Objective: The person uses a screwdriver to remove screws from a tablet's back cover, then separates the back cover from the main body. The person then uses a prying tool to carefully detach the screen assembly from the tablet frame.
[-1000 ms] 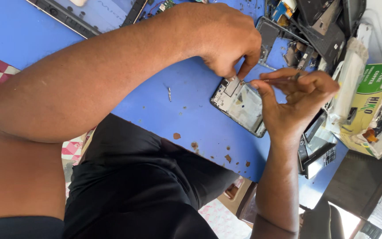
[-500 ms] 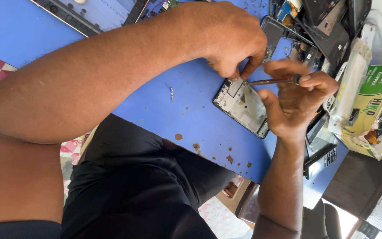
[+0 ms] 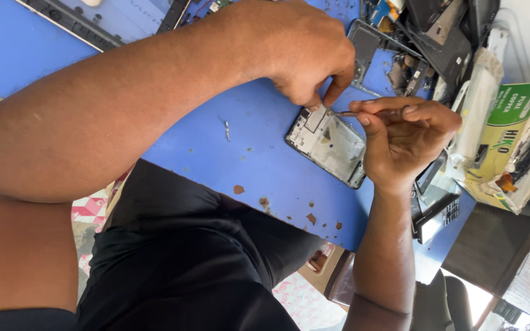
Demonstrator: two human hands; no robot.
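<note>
Phone frame (image 3: 329,147): we see it flat on the blue table (image 3: 265,165), centre-right of the frame, opened with its insides up.
Left hand (image 3: 305,55): our fingers are pinched shut on the frame's upper corner, pressing it down.
Right hand (image 3: 406,141): closed around a thin screwdriver (image 3: 363,113), tip touching that same corner.
Handling: light, thin and stiff, we judge (fragile inside); best held by its outer edges, not the exposed board.
Nearby: loose screw (image 3: 227,130) to the left; green box (image 3: 510,144) at right.
</note>
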